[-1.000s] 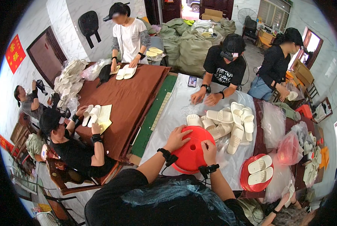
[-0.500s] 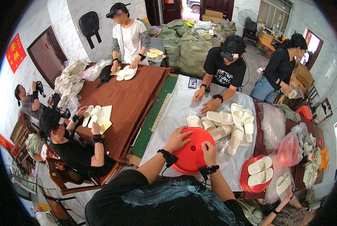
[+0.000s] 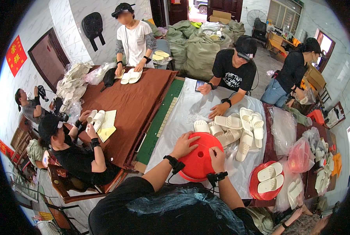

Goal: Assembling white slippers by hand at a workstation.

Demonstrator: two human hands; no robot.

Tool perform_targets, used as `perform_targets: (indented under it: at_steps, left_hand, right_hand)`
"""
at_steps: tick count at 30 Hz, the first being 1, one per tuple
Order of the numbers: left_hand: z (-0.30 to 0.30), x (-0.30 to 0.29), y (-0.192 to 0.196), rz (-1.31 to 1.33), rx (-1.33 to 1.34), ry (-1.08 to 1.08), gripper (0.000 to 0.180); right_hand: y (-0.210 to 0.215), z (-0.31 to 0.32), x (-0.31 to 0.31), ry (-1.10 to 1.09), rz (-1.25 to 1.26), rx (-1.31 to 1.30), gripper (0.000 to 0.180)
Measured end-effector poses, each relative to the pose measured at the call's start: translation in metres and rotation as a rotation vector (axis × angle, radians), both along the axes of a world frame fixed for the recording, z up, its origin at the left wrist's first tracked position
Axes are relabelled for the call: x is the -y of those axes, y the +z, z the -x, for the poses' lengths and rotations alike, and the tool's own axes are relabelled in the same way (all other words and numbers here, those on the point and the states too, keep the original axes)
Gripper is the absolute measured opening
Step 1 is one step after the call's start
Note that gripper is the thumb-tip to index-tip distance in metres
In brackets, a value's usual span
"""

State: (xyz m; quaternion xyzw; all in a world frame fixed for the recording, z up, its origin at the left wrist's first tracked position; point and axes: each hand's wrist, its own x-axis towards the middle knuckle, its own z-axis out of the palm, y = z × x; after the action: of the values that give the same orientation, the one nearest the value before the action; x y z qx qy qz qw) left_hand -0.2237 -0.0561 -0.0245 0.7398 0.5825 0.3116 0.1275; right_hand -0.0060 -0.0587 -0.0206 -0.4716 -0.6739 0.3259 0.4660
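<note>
In front of me stands a red round plastic stool (image 3: 194,159) with a hole in the middle of its top. My left hand (image 3: 184,145) lies on its left edge, fingers stretched out over the surface. At the stool's right edge, my right hand (image 3: 217,159) is closed, thumb and fingers pressed together; whatever it pinches is too small to make out. Just beyond the stool, several cream slippers (image 3: 230,136) are heaped on the plastic-covered table (image 3: 171,129). Both wrists wear black bands.
A red stool (image 3: 254,184) bearing a pair of cream slippers is to my right. Clear plastic bags (image 3: 283,131) lie farther right. Across the table, a person's hand (image 3: 205,89) is by a phone (image 3: 199,84). Brown-covered table (image 3: 143,102) at left has co-workers around it.
My hands stay almost unchanged on the stool. The person across the table has raised their head and moved one hand to the phone. The seated person at left has shifted a hand over the slippers.
</note>
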Motion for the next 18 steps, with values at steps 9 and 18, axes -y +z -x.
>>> perform_targets:
  at_steps: [9, 18]
  left_hand:
    - [-0.0001, 0.0001, -0.0002, -0.014, -0.007, -0.008, 0.046]
    - [-0.0007, 0.0008, 0.0017, -0.024, -0.004, -0.013, 0.045]
  right_hand:
    - [0.0002, -0.0003, 0.0008, 0.01, 0.004, -0.016, 0.014]
    - [0.0019, -0.0002, 0.0015, 0.016, 0.015, -0.034, 0.014]
